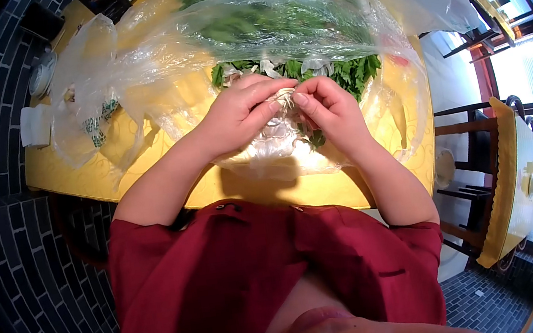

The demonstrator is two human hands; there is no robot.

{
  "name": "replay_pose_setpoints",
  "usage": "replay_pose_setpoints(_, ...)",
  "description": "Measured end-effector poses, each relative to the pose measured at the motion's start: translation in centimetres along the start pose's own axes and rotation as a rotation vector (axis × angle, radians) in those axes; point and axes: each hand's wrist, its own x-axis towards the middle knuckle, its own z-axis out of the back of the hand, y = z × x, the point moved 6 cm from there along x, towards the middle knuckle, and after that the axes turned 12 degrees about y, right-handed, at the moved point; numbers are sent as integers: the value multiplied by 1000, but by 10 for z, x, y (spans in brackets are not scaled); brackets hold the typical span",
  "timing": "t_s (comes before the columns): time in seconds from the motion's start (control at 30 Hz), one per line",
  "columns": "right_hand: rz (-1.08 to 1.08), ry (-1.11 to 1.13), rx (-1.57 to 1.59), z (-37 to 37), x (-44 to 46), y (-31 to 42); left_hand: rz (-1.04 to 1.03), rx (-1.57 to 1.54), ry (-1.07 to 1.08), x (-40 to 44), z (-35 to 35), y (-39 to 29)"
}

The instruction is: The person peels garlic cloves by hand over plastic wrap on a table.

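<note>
Two bare hands meet at the near edge of the bag (301,20), on a pale bundle (281,116). Bundle partly hidden under fingers; kind hard to make out, its lower part washed out by glare. Far end of the bag cut off at the top of view. Many greens (365,72) blurred behind the film; right palm and most of its lower fingers out of sight.

Grip: left hand (239,109) curled over the bundle, thumb on the near side, fingers along the far side, closed on it. Right hand (338,111) in a tight pinch, thumb tip against forefinger at the bundle's right edge; what sits between the tips too small to tell.

Bag: clear, thin, crinkled, full of bright highlights. Greens: leafy, ragged, dark, inside the bag and along its near edge. Bundle: whitish, ridged, stringy at the top. Table (88,170) under the bag: yellow cover, faint raised pattern. Left of the bag: green-printed packet (94,130), contents unclear; farther left, dark brick wall (5,255). Well right of the bag: second table (502,189), yellow scalloped cloth.
</note>
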Motion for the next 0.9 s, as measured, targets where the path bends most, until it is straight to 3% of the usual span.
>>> replay_pose_setpoints(0.17, -71, 91, 103, -7, 3, -5, 256, -261, -5, -5, -4, 3)
replay_pose_setpoints(0.27, -75, 164, 125, -11, 3, -6, -23, -71, -86, -4, -1, 9)
replay_pose_setpoints(0.37, -100, 237, 194, -18, 1, -4, -57, -71, -111, -3, 2, 5)
replay_pose_setpoints(0.77, -77, 367, 189, -30, -1, -13, -124, -15, -60, -5, -7, -5)
replay_pose_setpoints(0.9, -46, 322, 146, -29, -1, -12, 23, 17, -53, -5, -10, -8)
